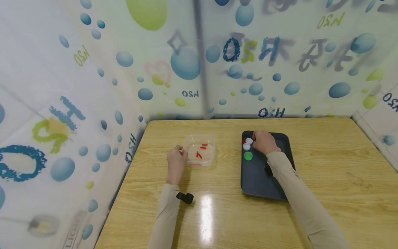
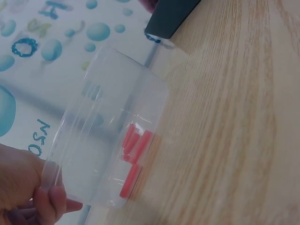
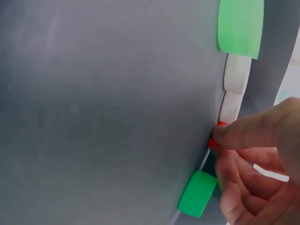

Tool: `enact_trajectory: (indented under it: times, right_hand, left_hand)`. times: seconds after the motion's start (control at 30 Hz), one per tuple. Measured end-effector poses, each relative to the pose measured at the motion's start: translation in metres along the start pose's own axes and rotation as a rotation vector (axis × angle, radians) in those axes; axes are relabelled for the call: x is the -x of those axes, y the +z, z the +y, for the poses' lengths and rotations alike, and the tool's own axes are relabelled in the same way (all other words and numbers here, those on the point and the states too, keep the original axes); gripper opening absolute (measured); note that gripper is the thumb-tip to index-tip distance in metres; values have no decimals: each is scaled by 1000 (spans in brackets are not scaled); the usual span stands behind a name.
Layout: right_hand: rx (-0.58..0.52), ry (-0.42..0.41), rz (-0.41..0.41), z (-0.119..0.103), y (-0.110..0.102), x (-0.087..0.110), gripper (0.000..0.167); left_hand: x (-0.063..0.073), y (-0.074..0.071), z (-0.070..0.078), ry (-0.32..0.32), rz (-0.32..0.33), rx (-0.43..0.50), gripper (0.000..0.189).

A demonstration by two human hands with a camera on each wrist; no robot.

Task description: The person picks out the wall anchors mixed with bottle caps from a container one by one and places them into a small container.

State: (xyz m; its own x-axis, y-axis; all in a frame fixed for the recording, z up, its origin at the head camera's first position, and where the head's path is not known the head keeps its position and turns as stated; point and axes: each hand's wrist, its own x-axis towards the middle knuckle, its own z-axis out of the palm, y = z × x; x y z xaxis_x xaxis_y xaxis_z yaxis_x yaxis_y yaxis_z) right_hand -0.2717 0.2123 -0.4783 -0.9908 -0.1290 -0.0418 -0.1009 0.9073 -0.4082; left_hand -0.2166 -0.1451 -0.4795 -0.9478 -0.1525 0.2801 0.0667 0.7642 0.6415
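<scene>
My left hand (image 1: 176, 164) grips the rim of a clear plastic container (image 2: 79, 126) at its near-left side. Several short red sticks (image 2: 141, 146) lie on the container's floor. Over at the dark tray (image 1: 259, 180), my right hand (image 1: 264, 141) reaches to the far left part. Its thumb and fingertips pinch a small red piece (image 3: 213, 143), mostly hidden by the fingers. Beside that hand are two white caps (image 1: 246, 146) and a green cap (image 1: 248, 156) along the tray's left side. Another green cap (image 3: 198, 193) shows below the fingers in the right wrist view.
Both the container and the tray stand on a wooden table (image 1: 224, 211), the tray to the right. A patterned curtain-like wall (image 1: 217, 90) rises behind the table's far edge and along its left side. Each wrist bears a black camera strap.
</scene>
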Motion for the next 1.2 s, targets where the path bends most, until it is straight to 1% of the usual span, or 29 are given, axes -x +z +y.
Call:
enact_trajectory:
  times: [0.13,0.27,0.37,0.43,0.57,0.77,0.97,1.13,1.2]
  right_hand:
    - [-9,15,-21,-2,-2,0,8]
    - [-1,24,-49,-2,-3,1,15]
    - [4,19,-50,-2,-3,3,21]
    - [-4,12,-39,-2,-4,4,22]
    - [-38,8,-2,-1,-10,8,15]
    - [-85,-3,45,-1,-21,8,18]
    - [-68,-51,86,-5,-28,7,16]
    - [-58,-96,109,-14,-33,5,16]
    - [-62,-112,114,-18,-34,5,16]
  left_hand:
    - [0,0,0,11,11,7,20]
    - [1,1,-1,22,19,10,19]
    - [3,2,-2,16,20,12,18]
    - [3,2,-2,3,14,11,18]
    - [3,2,-1,-13,2,10,19]
    - [0,1,0,16,21,8,19]
    - [0,0,-1,31,31,-3,17]
    - [0,1,-2,27,31,0,17]
    - [0,1,-1,36,36,0,17]
